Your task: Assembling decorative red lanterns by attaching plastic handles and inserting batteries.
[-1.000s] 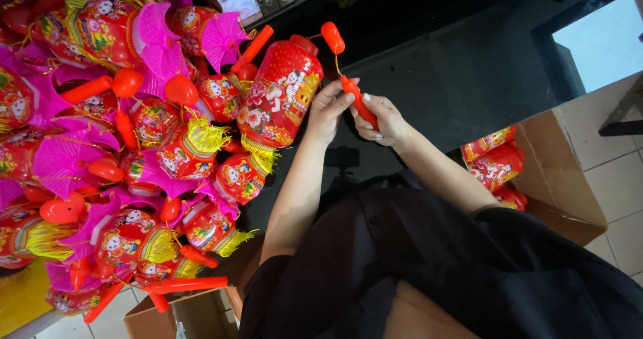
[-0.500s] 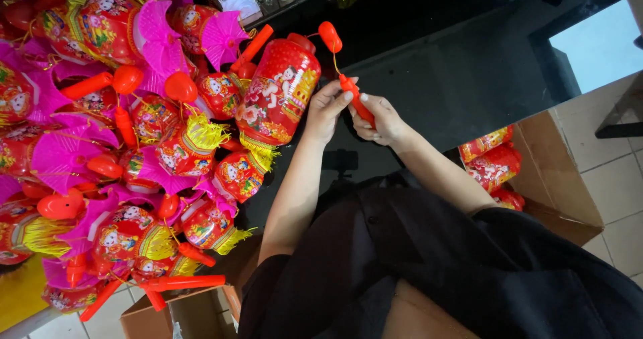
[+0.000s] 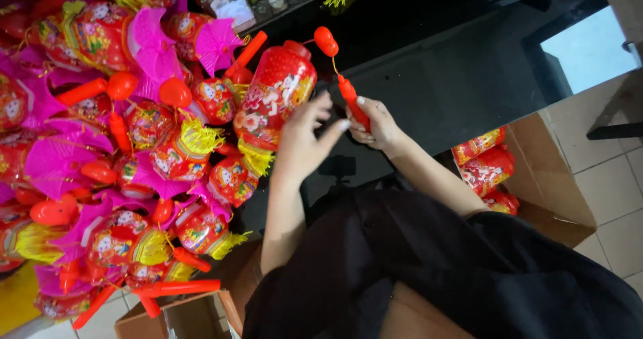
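A red paper lantern (image 3: 276, 95) with printed pictures and a yellow tassel hangs in front of me, tilted. A thin cord runs from its top over a red bulb-shaped piece (image 3: 326, 41) to a red stick handle (image 3: 352, 99). My right hand (image 3: 376, 125) is closed around the lower end of that handle. My left hand (image 3: 303, 141) is just beside the lantern's body, fingers spread and holding nothing, fingertips close to the handle.
A big heap of similar red lanterns, pink paper fans and red handles (image 3: 127, 145) fills the left side. A cardboard box (image 3: 546, 178) at the right holds more lanterns. Another open box (image 3: 181, 315) sits at the bottom. A dark table surface (image 3: 455, 78) lies ahead.
My left hand has come off the lantern's side and opened its fingers. The lantern and handle have stayed nearly in place in my right hand.
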